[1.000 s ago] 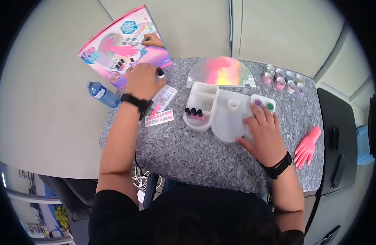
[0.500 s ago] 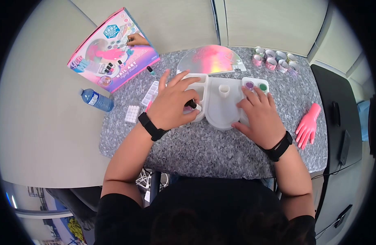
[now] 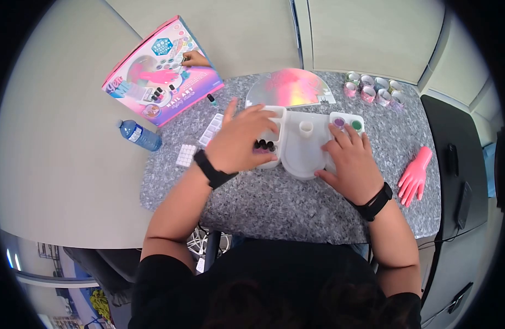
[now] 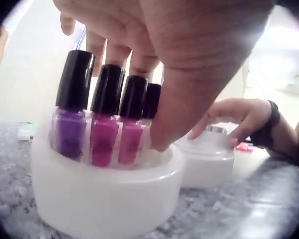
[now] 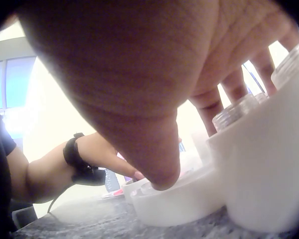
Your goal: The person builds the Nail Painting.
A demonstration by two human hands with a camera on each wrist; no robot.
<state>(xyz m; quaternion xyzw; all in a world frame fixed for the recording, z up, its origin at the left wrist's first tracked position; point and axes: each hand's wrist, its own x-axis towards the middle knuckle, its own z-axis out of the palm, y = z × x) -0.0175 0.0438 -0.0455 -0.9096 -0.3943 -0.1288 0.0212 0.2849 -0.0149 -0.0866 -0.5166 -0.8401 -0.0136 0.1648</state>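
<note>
Nail polish bottles stand in the rounded front section of a white tray (image 3: 284,134): a purple bottle (image 4: 70,134), a magenta bottle (image 4: 103,142), a pink bottle (image 4: 130,142), plus another black cap (image 4: 151,101) partly behind the thumb. My left hand (image 3: 236,141) hovers over this section, fingers stretched and spread behind the caps, thumb low beside the rightmost bottle. My right hand (image 3: 355,164) rests on the tray's right side, fingertips by a purple pot (image 3: 339,123) and a green pot (image 3: 356,126), thumb at the middle section (image 3: 302,163). A small white cup (image 3: 305,129) stands there.
Left lie a compartment box (image 3: 211,129), a white gridded piece (image 3: 186,156), a water bottle (image 3: 139,135) and a teal polish bottle (image 3: 211,100) before the kit box (image 3: 159,71). Behind is a shiny half-round panel (image 3: 291,88); right, glitter containers (image 3: 367,94) and a pink model hand (image 3: 415,176).
My left hand came from beside the kit box to the tray, carrying a polish bottle, and its fingers have let go there. My right hand stayed on the tray's right side.
</note>
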